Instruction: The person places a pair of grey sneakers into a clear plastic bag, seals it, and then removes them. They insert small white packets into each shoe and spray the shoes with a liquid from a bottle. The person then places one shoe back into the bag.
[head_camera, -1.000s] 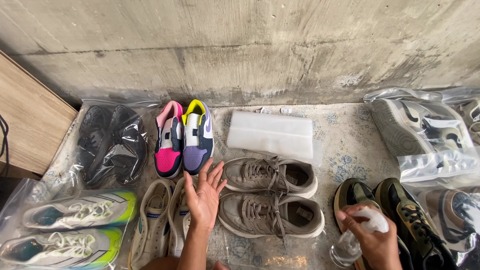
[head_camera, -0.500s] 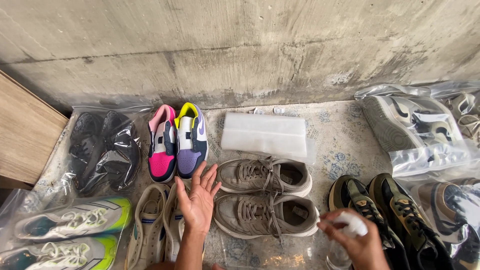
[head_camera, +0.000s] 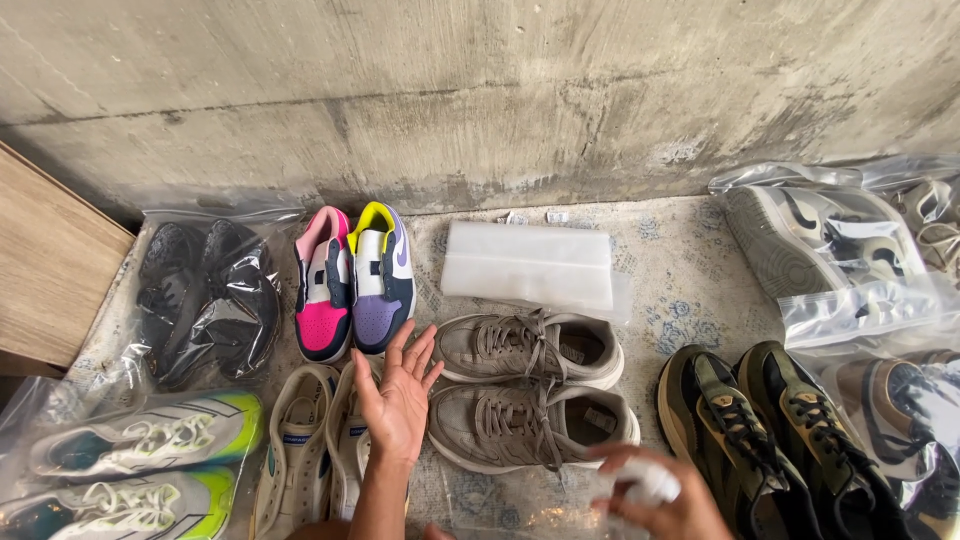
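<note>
My left hand is held palm up with fingers spread, above a pair of cream sneakers and just left of a pair of taupe sneakers. Nothing lies in it. My right hand is at the bottom edge, closed around a small white object that I cannot identify, near the toe end of the nearer taupe sneaker. A pink, yellow and purple pair stands just beyond my left hand.
A folded clear plastic bag lies by the concrete wall. Bagged shoes sit around: black pair, grey-green pair, olive pair. A black-olive pair stands at right. A wooden panel is at left.
My right hand with the white object has dropped lower and moved left toward the bottom edge. My left hand stays open in about the same spot. The view has shifted slightly.
</note>
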